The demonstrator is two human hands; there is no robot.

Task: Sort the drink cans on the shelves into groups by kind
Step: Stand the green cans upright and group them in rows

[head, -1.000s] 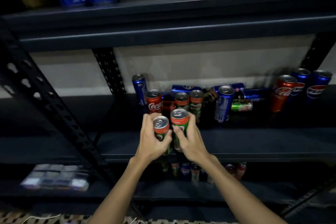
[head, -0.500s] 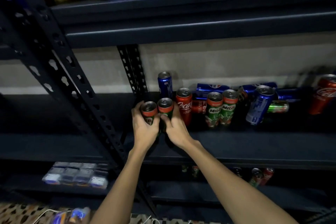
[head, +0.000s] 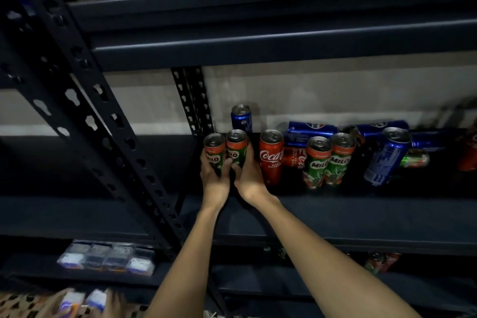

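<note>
Left hand [head: 215, 181] and right hand [head: 249, 175] each grip an upright Milo can [head: 214, 151], [head: 237, 147], side by side on the middle shelf [head: 335, 217]. Just right stands a Coke can [head: 271, 156], then two more Milo cans [head: 327, 160]; a Pepsi can [head: 241, 117] stands behind the hands.

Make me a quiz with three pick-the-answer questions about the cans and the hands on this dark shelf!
1. Where does the upright red Coca-Cola can stand?
A. right of the two held cans
B. on the top shelf
C. on the floor

2. How many green-and-orange Milo cans stand upright, untouched, right of it?
A. none
B. two
C. five

3. What are the hands doing?
A. hanging empty
B. each holding a Milo can
C. both on one blue can

Answers:
1 A, it stands just right of the right hand.
2 B, the free Milo pair stands side by side.
3 B, the left hand grips the left held Milo can and the right hand grips the right held Milo can.
</note>
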